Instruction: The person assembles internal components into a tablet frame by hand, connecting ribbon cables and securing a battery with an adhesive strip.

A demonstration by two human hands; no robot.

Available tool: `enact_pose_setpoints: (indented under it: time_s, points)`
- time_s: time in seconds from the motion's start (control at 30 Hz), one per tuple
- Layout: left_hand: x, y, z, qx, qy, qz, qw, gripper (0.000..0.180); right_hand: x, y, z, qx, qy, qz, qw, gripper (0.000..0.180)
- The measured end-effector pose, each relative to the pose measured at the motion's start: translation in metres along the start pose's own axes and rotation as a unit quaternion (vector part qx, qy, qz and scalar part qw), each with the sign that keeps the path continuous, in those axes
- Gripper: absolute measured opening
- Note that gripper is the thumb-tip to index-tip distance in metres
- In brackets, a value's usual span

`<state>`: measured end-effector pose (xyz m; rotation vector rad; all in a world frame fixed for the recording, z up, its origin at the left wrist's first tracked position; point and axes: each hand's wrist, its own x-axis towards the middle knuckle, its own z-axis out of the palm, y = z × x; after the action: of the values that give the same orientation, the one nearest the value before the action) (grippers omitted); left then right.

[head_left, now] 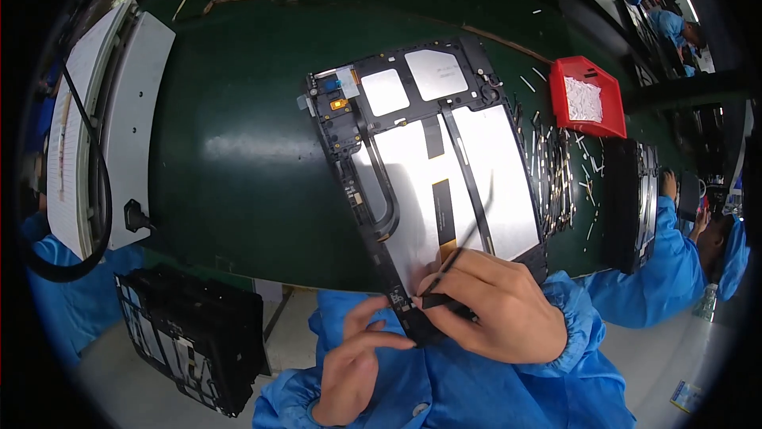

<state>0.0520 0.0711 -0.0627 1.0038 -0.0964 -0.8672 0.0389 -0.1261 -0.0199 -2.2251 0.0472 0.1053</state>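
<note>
An opened tablet with a black frame, silver panels and dark ribbon cables lies slanted on the green table. Its lower end reaches past the table's near edge, over my lap. My left hand grips the lower left edge of the tablet, finger and thumb closed about the frame there. In my right hand is a slim black tool, pinched between thumb and fingers. The tool's lower end is at the frame's lower left corner, close to my left fingertips; its upper end is blurred. My right hand covers the tablet's lower right part.
Right of the tablet lie many thin dark strips and white slips. Beyond them stand a red bin of white pieces and a stack of dark panels. A white box with a black cable stands left; more panels sit lower left. Co-workers sit nearby.
</note>
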Motion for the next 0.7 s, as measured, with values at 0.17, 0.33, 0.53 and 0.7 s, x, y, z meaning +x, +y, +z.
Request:
enact_pose_setpoints:
  time_s: [0.17, 0.33, 0.53, 0.7]
  points:
    - [0.003, -0.017, -0.003, 0.164, 0.089, 0.11, 0.976, 0.022, 0.003, -0.003, -0.002, 0.002, -0.025, -0.014, 1.0, 0.014]
    - [0.017, -0.021, -0.004, 0.157, 0.113, 0.114, 0.974, 0.013, 0.004, -0.006, -0.002, 0.001, -0.034, 0.004, 0.999, 0.015]
    - [0.026, -0.023, -0.006, 0.161, 0.106, 0.142, 0.971, 0.012, 0.007, -0.008, -0.002, -0.006, -0.039, 0.007, 0.999, 0.015]
    - [0.03, -0.025, -0.007, 0.189, 0.121, 0.158, 0.962, 0.013, 0.007, -0.008, 0.001, -0.006, -0.039, 0.008, 0.999, 0.015]
